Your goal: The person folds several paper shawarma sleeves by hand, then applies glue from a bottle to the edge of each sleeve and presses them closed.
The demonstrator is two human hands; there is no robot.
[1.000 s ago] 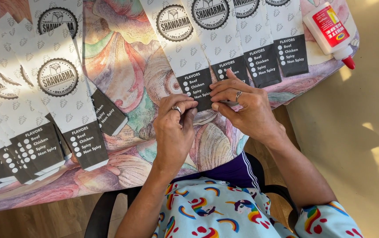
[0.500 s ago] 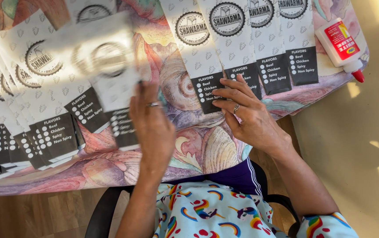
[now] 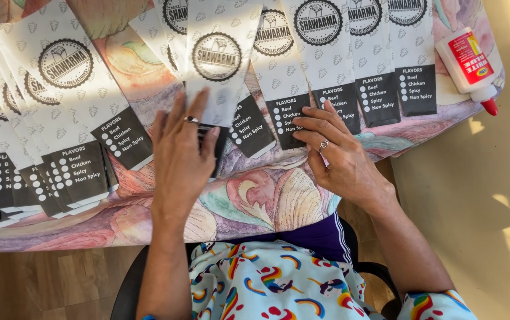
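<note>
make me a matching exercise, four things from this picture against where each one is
Things:
1 left hand
2 right hand
3 glue bottle
4 tablecloth

Places:
a far right of the table, red tip toward the table's near edge
b flat on a paper bag's dark end
c fingers on the next bag to the right
d under all the bags

Pairs: 1-b, 2-c, 3-a, 4-d
</note>
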